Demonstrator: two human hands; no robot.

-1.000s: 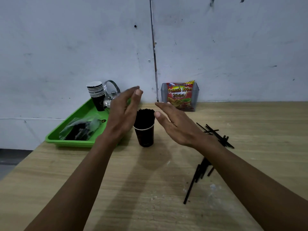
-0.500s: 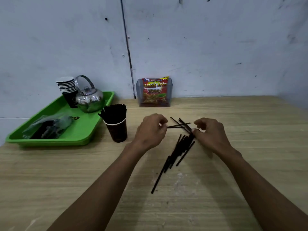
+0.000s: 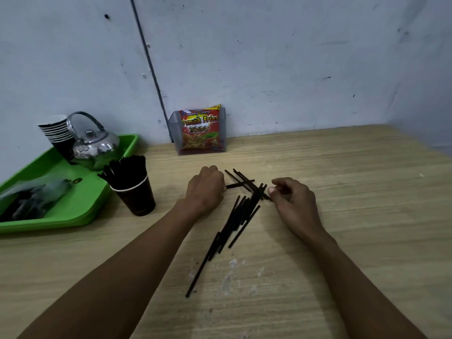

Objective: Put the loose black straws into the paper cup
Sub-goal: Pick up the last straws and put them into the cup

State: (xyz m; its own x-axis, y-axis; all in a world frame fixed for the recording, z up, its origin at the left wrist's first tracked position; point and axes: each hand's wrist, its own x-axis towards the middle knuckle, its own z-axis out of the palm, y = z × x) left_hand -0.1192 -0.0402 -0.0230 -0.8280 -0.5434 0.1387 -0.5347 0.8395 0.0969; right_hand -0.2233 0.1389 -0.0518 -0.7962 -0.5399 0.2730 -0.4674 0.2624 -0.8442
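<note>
Here, both hands are working at the scatter of loose black straws lying on the wooden worktop, roughly at its middle. The left hand is curling into a loose fist with its knuckles up, and the end of one crosswise straw is reaching its fingertips; whether the fingers are actually pinching it is hidden under the hand. The right hand is resting just beside the far end of the pile, thumb and forefinger closing toward the tips of the straws there, though contact cannot be told for sure. Most of the straws are lying in a slanted bundle between the two forearms, with one long straw trailing toward the near edge and a few crossing at the far end.

The paper cup, dark with a pale rim, is standing upright to the left of the hands, already crowded with black straws leaning left. Just beside it, at the worktop's left edge, a green tray is carrying a steel kettle, a stack of paper cups and a plastic bag. Against the wall at the far edge, a clear holder is propping up a red snack packet.
</note>
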